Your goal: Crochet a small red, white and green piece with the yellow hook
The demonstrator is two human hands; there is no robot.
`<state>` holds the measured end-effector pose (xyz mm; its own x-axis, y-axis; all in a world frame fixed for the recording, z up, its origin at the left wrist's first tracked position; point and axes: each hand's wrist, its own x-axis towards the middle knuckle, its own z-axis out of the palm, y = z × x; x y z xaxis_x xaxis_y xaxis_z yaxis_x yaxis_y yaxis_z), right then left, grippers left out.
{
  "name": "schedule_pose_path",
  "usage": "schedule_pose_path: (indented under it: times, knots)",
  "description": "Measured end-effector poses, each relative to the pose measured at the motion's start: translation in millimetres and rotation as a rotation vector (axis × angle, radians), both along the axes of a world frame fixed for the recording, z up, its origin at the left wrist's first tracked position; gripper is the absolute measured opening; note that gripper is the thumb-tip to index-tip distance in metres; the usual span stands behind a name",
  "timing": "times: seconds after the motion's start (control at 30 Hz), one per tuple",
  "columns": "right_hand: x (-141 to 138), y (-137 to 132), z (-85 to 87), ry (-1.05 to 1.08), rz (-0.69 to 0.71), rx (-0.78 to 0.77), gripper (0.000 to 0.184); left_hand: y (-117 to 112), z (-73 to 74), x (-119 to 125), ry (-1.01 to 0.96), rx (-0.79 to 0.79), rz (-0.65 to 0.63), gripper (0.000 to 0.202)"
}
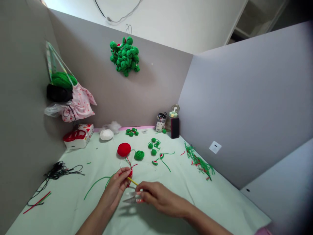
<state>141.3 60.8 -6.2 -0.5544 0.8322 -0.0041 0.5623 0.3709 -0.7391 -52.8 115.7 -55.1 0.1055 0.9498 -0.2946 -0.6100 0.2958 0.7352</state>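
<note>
My left hand (116, 187) pinches a small red crochet piece (130, 172) between thumb and fingers; most of it is hidden. A yellow crochet hook (133, 181) runs from that piece into my right hand (160, 197), which is closed around it. Thread snips (130, 199) with orange-red grips also hang from the right hand, blades pointing left. Red yarn leads from the piece up to a red yarn ball (124, 149). To its right lies a green yarn ball (139, 155). A loose green strand (94, 186) curves out left of my left hand.
Several green crocheted balls (154, 152) lie farther back. Yarn scraps (199, 163) are heaped at the right, black cords (58, 170) at the left. A white yarn ball (106, 134), a box (81, 138), a pen cup (160, 123) and a phone (175, 128) line the back. A green bundle (125, 57) hangs above.
</note>
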Motion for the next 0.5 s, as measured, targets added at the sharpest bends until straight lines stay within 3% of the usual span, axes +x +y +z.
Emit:
schedule_pose_path:
  times: [0.03,0.07,0.27,0.5]
  knots:
    - [5,4,5.7,0.128,-0.049,-0.132,0.022,0,-0.3,-1,-0.003,0.005,-0.010,0.028]
    - [10,9,9.1,0.158,-0.091,-0.155,0.026,0,-0.6,-1,-0.004,0.008,-0.022,0.029]
    - [16,34,-4.9,0.163,-0.250,-0.162,0.037,-3,-0.8,0,0.002,0.023,-0.072,0.033]
    - [4,39,-9.0,0.173,-0.277,-0.164,0.035,-7,2.0,3,0.017,0.031,-0.078,0.038]
